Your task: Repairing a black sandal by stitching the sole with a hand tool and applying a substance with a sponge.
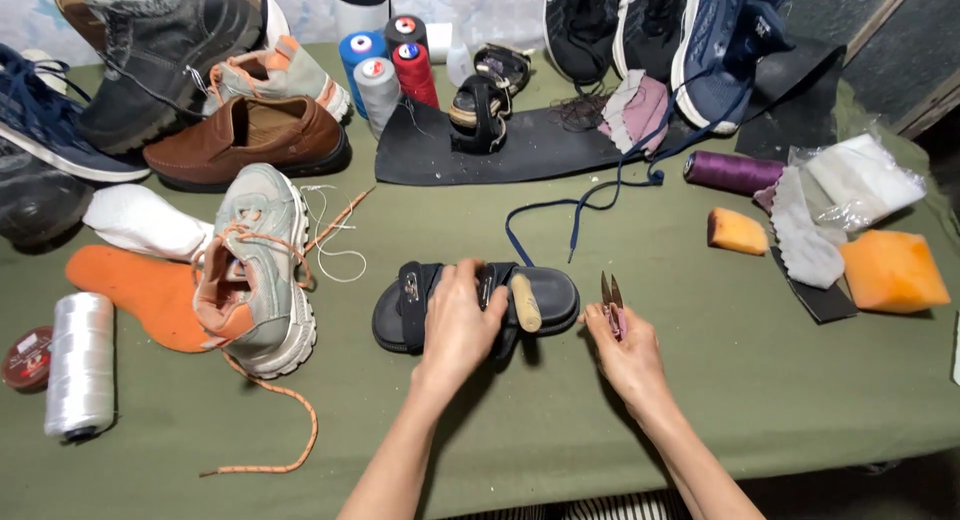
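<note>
A small black sandal (pixel 545 292) lies on the green table cloth (pixel 560 420) in front of me. My left hand (pixel 460 325) presses down on its middle straps. A wooden-handled tool (pixel 525 302) rests across the sandal just right of that hand. My right hand (pixel 625 350) sits on the cloth right of the sandal's end, pinching a pair of small thread snips (pixel 611 298) whose blades point away from me.
A grey sneaker with orange laces (pixel 258 270), an orange insole (pixel 140 292) and a white thread spool (pixel 80 365) lie left. Thread cones (pixel 385 75), a brown shoe (pixel 250 140), boots and sneakers line the back. Orange sponges (pixel 890 270), a purple spool (pixel 733 172) sit right.
</note>
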